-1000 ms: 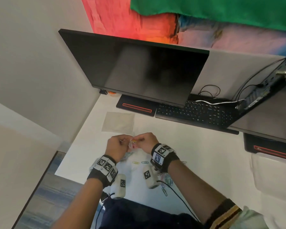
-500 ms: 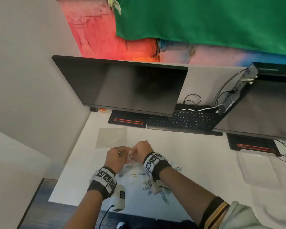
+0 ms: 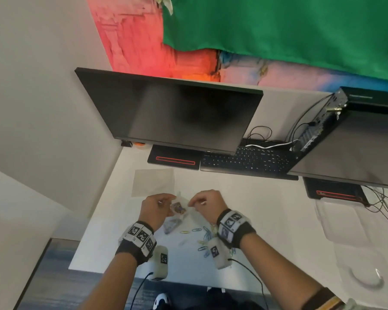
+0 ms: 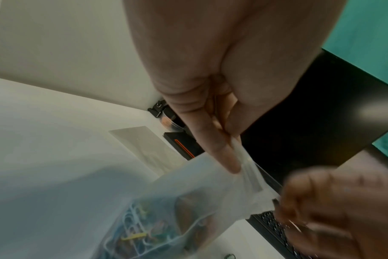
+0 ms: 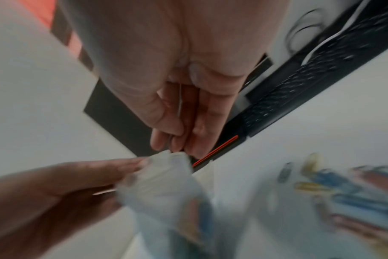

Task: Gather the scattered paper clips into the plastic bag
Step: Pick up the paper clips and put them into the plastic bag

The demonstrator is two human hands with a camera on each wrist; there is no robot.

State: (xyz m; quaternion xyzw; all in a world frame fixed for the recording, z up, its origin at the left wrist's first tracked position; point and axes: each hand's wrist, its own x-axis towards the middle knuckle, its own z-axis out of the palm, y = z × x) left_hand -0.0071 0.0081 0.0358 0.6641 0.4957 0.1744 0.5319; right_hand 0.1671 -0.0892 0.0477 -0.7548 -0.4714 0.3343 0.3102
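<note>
Now left hand (image 3: 155,210) pinches plastic bag (image 3: 181,211); right hand's (image 3: 208,204) grip unclear.

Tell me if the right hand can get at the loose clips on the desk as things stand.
Probably yes. The clips lie bare on the desk just under the right hand, nothing covering them. But that hand is pinching the bag and must let go first.

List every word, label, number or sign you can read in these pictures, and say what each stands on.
No text can be read.
Wristbands: black-and-white square code markers, patterns only, no words.
Keyboard: key legends too small and blurred.
Computer case: any labels too small to read.
Plastic bag: no print visible.
</note>
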